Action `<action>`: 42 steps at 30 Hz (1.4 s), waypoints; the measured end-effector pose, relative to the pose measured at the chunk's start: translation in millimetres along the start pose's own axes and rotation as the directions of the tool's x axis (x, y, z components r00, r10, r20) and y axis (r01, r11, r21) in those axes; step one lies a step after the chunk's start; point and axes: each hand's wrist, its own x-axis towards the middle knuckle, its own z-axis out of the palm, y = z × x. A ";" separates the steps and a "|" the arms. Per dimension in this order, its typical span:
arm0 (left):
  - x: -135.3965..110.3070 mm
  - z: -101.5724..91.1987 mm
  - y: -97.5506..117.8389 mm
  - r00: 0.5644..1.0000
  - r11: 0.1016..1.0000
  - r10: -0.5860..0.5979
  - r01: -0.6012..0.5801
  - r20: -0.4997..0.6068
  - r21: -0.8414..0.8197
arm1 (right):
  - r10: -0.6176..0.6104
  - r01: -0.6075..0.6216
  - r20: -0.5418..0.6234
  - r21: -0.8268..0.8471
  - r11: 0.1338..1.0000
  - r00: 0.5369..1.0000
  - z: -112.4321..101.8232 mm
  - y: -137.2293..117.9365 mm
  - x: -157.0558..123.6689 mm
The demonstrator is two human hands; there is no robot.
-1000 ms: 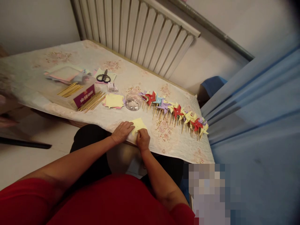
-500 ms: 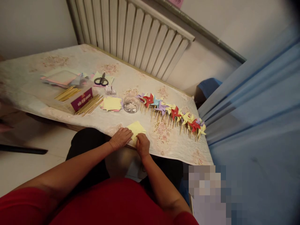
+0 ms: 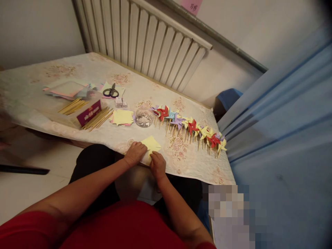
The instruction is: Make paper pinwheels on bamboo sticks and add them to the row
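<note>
A yellow paper square (image 3: 151, 141) with slits cut in from its corners lies at the front edge of the table. My left hand (image 3: 136, 153) holds its left side, the fingers curled over the paper and the thumb hidden. At the near right of the same sheet, my right hand (image 3: 158, 164) is closed, thumb and forefinger pinching a near part of it. Just beyond stands a round clear dish (image 3: 144, 118) of small shiny pieces. To its left is a stack of cut yellow paper (image 3: 122, 117) with other colours underneath.
Finished paper pinwheels (image 3: 192, 127) on sticks lie in a row at the right. Wooden sticks (image 3: 97, 118), a purple label card (image 3: 89, 113), small boxes (image 3: 120, 102), black scissors (image 3: 111, 91) and bagged coloured paper (image 3: 66, 90) are at the left. A blue curtain (image 3: 280, 138) hangs on the right.
The view has shifted slightly. My right hand has drawn a little nearer to me along the yellow paper, and my left hand keeps its hold on the left side.
</note>
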 end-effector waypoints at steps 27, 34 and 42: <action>36.3 -15.5 13.6 0.809 0.780 -0.540 0.584 0.230 -0.224 | 0.095 -0.096 0.027 0.048 0.994 0.995 -5.9 -4.0 12.0; 39.6 -11.7 12.2 0.808 0.785 -0.540 0.585 0.235 -0.204 | 0.096 -0.096 0.028 0.007 0.995 0.995 -4.4 -3.7 12.7; 42.4 -9.3 11.7 0.815 0.803 -0.529 0.571 0.235 -0.172 | 0.128 -0.117 0.091 -0.110 0.987 0.988 -4.1 -6.9 16.8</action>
